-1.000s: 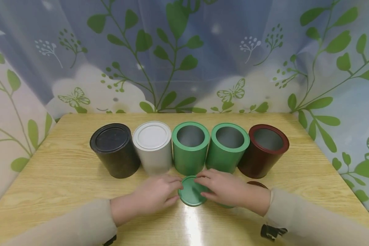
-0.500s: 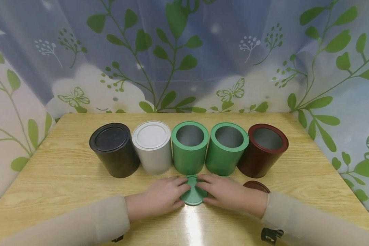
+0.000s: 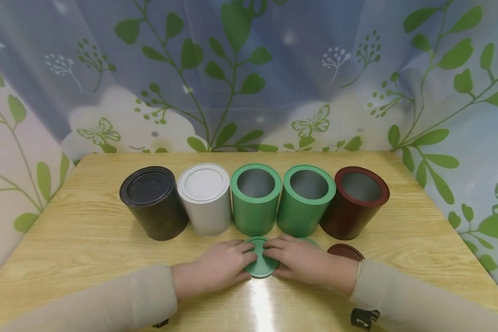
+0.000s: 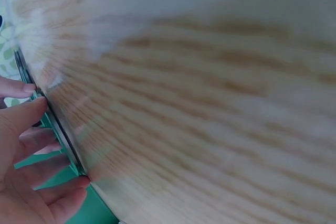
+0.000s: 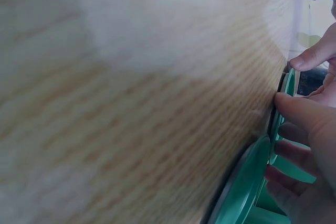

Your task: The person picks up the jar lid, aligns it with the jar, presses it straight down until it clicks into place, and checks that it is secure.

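Observation:
A round green lid (image 3: 260, 260) lies on the table in front of the middle green can (image 3: 254, 216). On its left edge my left hand (image 3: 217, 267) grips the rim, thumb at the near side and fingers over the far side. My right hand (image 3: 305, 262) holds the opposite edge the same way. In the left wrist view, the left thumb (image 4: 32, 113) and fingertips touch the lid's rim close to the tabletop. A second green lid (image 5: 244, 187) lies right beside the right fingers in the right wrist view, mostly hidden by that hand in the head view.
Behind the hands stands a row of cans: black (image 3: 159, 214) and white (image 3: 209, 214) with closed tops, another green one (image 3: 299, 216) and a dark red one (image 3: 348, 214) with open tops. A brown lid (image 3: 345, 251) lies by my right wrist. A patterned curtain (image 3: 249, 115) hangs behind the table.
My left hand has moved right onto the lid, and my right hand's fingers have settled on its other edge. The cans stay where they were.

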{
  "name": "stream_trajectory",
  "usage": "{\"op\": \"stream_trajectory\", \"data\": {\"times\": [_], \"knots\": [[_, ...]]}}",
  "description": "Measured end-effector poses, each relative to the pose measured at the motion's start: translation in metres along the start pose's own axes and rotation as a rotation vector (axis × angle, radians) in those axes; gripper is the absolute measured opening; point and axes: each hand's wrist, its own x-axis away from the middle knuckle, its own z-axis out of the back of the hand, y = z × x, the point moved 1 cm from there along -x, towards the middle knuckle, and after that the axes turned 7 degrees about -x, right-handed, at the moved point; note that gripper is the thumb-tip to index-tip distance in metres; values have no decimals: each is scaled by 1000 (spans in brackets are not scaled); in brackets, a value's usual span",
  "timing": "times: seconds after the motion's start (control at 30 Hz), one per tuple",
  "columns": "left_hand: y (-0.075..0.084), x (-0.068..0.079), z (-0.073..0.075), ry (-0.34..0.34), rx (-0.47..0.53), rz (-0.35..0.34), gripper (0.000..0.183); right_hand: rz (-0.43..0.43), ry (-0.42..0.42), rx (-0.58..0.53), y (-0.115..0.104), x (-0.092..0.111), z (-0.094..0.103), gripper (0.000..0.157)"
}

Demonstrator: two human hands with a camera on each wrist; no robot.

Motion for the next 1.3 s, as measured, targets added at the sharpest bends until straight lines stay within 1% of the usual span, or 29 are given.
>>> {"op": "stream_trajectory", "data": {"times": [0.13, 0.4, 0.63, 0.77, 1.03, 1.2, 1.3], "knots": [[0, 1, 1, -5, 14, -2, 32, 2, -5, -21, 0, 1, 0, 42], [0, 8, 8, 68, 29, -13, 31, 5, 21, -69, -3, 4, 10, 41], [-2, 15, 21, 132, 49, -49, 29, 4, 33, -76, -7, 5, 20, 41], [-3, 19, 28, 175, 58, -61, 29, 31, 71, -74, -10, 6, 28, 41], [-5, 23, 42, 295, 52, -91, 29, 112, 162, -26, -13, 9, 41, 40], [-7, 24, 49, 355, 25, -105, 30, 136, 196, -22, -15, 9, 49, 41], [-8, 24, 54, 383, 26, -108, 29, 149, 215, -19, -17, 9, 55, 41]]}}
